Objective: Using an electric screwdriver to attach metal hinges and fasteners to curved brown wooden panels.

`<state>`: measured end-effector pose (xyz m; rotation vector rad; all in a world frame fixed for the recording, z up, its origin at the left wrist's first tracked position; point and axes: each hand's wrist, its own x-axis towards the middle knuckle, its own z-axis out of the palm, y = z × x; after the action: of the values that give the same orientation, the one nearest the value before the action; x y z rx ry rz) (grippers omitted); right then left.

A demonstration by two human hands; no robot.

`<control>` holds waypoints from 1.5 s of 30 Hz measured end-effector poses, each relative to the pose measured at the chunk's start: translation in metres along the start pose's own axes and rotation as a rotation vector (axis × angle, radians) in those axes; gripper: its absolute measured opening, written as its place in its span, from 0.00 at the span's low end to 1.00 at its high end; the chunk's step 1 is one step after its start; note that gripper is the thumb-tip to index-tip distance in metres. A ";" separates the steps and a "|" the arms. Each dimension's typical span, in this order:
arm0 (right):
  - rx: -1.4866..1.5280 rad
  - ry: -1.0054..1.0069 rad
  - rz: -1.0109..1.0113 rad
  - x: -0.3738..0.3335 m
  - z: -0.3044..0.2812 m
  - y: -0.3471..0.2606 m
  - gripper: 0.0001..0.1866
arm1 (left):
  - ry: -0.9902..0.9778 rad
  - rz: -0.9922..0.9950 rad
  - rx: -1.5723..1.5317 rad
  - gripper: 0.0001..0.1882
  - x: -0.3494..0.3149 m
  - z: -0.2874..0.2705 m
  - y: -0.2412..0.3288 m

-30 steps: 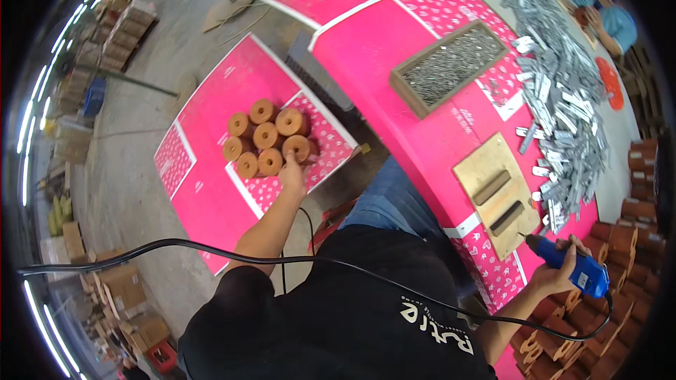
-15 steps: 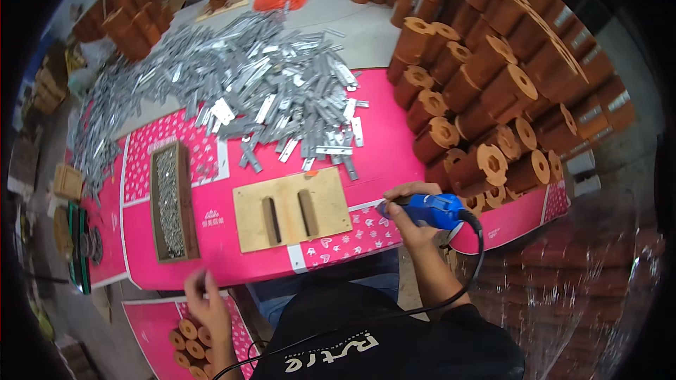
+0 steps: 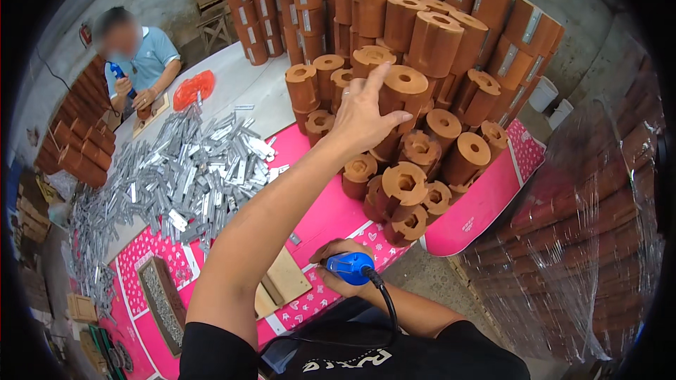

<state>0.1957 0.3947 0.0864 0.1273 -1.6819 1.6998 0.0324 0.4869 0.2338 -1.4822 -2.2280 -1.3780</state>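
Observation:
My left arm stretches across the table to the stacked reddish-brown clay-coloured cylinders. My left hand [image 3: 367, 112] is open, fingers and thumb apart, right beside a cylinder [image 3: 406, 81] with a round hole in its top; whether it touches the cylinder I cannot tell. Close to my body, my right hand [image 3: 338, 248] is closed around a blue corded power screwdriver [image 3: 348, 266]; its tip is hidden. The wooden board [image 3: 292, 274] with slots lies on the pink cover, partly hidden behind my left forearm.
Loose metal strips [image 3: 204, 176] form a wide heap left of my arm. A wooden box [image 3: 158, 302] of small screws stands at the near left. Across the table a person [image 3: 151, 56] works with another blue tool, beside a red plastic bag [image 3: 193, 90]. Wrapped cylinders [image 3: 556, 267] stand at right.
My left hand has gone from the near left edge up to the cylinders. My right hand has drawn the screwdriver inward, left and nearer my body. The view has swung right and upward.

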 end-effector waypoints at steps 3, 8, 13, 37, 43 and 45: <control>0.049 0.005 0.026 0.004 -0.003 0.001 0.15 | -0.089 0.029 -0.068 0.37 0.011 0.013 -0.008; 0.110 -0.063 0.064 0.005 -0.011 0.018 0.22 | -0.029 0.075 -0.167 0.29 0.014 0.003 -0.014; 0.086 -0.012 0.120 0.015 -0.009 0.007 0.21 | 0.046 0.211 -0.139 0.31 0.006 -0.010 -0.003; 0.240 0.198 0.109 0.036 -0.007 0.006 0.16 | 0.164 -0.197 0.626 0.40 -0.354 -0.153 -0.043; 0.213 0.126 0.093 0.031 0.003 0.005 0.18 | 0.058 -0.190 0.669 0.36 -0.404 -0.129 -0.050; 0.179 0.121 0.084 0.030 0.003 0.004 0.18 | 0.024 -0.281 0.455 0.38 -0.390 -0.137 -0.033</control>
<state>0.1708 0.4049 0.0996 0.0373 -1.4643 1.8817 0.1568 0.1221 0.0795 -1.0266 -2.5793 -0.8469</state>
